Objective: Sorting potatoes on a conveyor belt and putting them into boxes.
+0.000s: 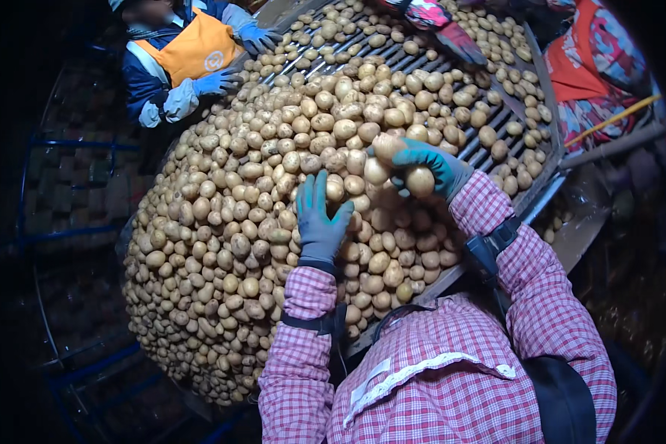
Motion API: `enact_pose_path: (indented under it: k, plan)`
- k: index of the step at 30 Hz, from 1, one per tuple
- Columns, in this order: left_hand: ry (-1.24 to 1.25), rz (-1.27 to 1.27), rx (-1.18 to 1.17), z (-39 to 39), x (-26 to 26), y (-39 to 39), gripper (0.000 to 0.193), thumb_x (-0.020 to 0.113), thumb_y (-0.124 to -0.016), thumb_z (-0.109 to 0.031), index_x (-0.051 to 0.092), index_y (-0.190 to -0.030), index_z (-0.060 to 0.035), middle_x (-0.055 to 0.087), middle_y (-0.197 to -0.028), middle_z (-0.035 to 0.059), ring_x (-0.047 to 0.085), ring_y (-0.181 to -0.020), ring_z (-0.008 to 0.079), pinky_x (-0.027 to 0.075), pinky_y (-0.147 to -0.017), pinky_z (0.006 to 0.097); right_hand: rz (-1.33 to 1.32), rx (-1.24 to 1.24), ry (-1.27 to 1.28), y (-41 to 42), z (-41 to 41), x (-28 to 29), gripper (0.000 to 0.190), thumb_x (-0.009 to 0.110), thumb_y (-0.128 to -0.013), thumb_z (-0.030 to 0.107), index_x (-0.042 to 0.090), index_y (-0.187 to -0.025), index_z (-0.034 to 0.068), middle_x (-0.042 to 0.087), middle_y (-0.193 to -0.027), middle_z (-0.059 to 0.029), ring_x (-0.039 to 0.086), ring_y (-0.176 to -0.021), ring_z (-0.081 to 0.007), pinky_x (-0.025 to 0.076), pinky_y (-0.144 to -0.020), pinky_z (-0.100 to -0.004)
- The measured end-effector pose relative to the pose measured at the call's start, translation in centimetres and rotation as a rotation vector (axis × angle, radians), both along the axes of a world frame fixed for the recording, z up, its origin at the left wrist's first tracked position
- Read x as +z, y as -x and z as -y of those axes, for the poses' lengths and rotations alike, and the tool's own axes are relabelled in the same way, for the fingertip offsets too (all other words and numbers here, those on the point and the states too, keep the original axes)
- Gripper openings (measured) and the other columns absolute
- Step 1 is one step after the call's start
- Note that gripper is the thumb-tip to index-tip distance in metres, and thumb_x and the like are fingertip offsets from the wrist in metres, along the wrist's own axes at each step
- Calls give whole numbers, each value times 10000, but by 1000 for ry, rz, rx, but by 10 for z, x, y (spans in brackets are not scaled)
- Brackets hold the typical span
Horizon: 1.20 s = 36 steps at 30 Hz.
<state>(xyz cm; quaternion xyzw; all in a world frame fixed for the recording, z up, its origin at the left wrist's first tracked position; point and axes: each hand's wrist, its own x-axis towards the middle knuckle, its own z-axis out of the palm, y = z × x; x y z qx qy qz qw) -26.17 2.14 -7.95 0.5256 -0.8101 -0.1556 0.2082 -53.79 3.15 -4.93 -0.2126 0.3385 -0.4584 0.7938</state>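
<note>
A large heap of pale potatoes lies before me. My left hand, in a grey and teal glove, rests on the heap with its fingers apart and nothing held. To its right, my right hand, gloved the same way, is raised over the heap with potatoes in its grip. One round potato shows at the near side of that hand, and a larger, blurred potato at its fingertips. Another potato sits close below the fingertips; whether it is held I cannot tell.
Potatoes also lie on a slatted metal grate, bounded by a side board at right. Across the heap, a co-worker's blue-gloved hands touch potatoes. Another person's gloved hand reaches over the grate. Blue metal frames stand in the dark at left.
</note>
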Motion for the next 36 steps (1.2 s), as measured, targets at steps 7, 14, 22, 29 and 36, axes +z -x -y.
enact_pose_path:
  k: [7,14,22,29,36]
  plan:
    - [-843,-995,12,-71,42,37,706,751,-854,-87,421,-1474,-13,513,-1391,145,541,-1245,217,472,-1031,316,-9,105,109,-26,-83,5,517,681,-892,207,543,-1359,32,657,-1053,-90,643,-811,-150,556,-707,-278]
    - [-1387,-1602,-7,-103,47,-10,620,504,-854,-124,453,-1469,-72,562,-1389,145,632,-1157,301,592,-916,428,-52,-125,19,-23,-155,8,579,656,-877,148,483,-1420,49,636,-1134,-77,653,-828,-155,577,-667,-292]
    - [-1533,-1483,0,-135,40,-14,511,598,-958,-383,582,-1360,-67,667,-1096,95,644,-779,190,524,-633,275,-156,-240,-82,-33,-247,-8,481,718,-881,220,595,-1312,43,671,-1039,-68,660,-775,-139,578,-645,-279]
    - [-1598,-1328,-89,-149,16,8,382,607,-929,-246,632,-1229,-10,664,-1010,120,639,-871,220,554,-756,322,-150,-325,-369,-50,-323,-1,420,674,-911,357,658,-1234,89,684,-995,-52,644,-666,-145,563,-611,-296]
    - [-1111,-1042,-533,-155,-19,35,307,641,-870,-89,625,-1175,-56,633,-1211,81,622,-1092,189,554,-925,360,-103,-437,-406,-42,-379,-28,552,678,-911,339,556,-1383,83,674,-1043,-78,649,-692,-136,576,-639,-320]
